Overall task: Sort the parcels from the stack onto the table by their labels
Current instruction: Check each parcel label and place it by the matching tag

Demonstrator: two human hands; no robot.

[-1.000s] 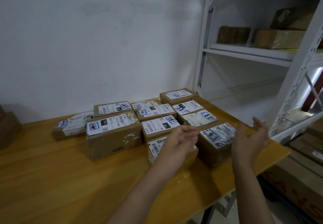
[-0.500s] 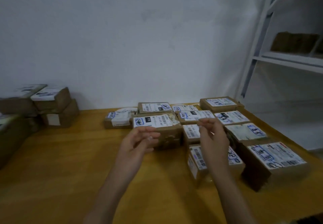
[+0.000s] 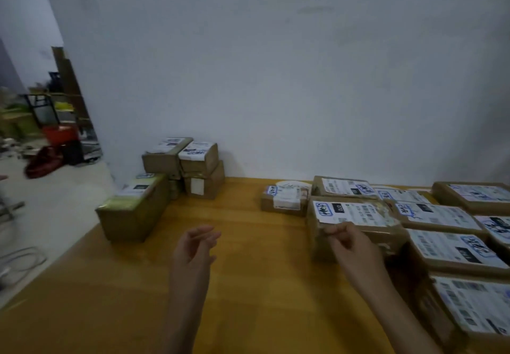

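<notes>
Head view, the only one.

Progress: roughly a dozen laid-out parcels (image 3: pixel 441 215) lie label-up in rows on the right half of the table (image 3: pixel 248 284), edges touching or just beside one another. I judge these to be sorted. The stack (image 3: pixel 190 166) stands at the table's far left against the wall (image 3: pixel 276 77), with four boxes visible in two tiers. A long box (image 3: pixel 132 210) sits just in front of it at the table's left edge. I judge these to be what is left, so the task looks well past halfway.

Hands: the left hand (image 3: pixel 193 251) hovers over bare table between the two groups, fingers loosely curled, holding nothing. The right hand (image 3: pixel 352 244) is in front of the tall box (image 3: pixel 356 215), fingers curled with nothing visible in them. I cannot tell whether it touches the box.

Parcels: brown cardboard, taped, each with a white printed label carrying barcodes and a blue handwritten mark. The marks are too blurred to read. The tall box stands higher than its neighbours. One small parcel (image 3: pixel 284 197) sits apart at the group's left end.
</notes>
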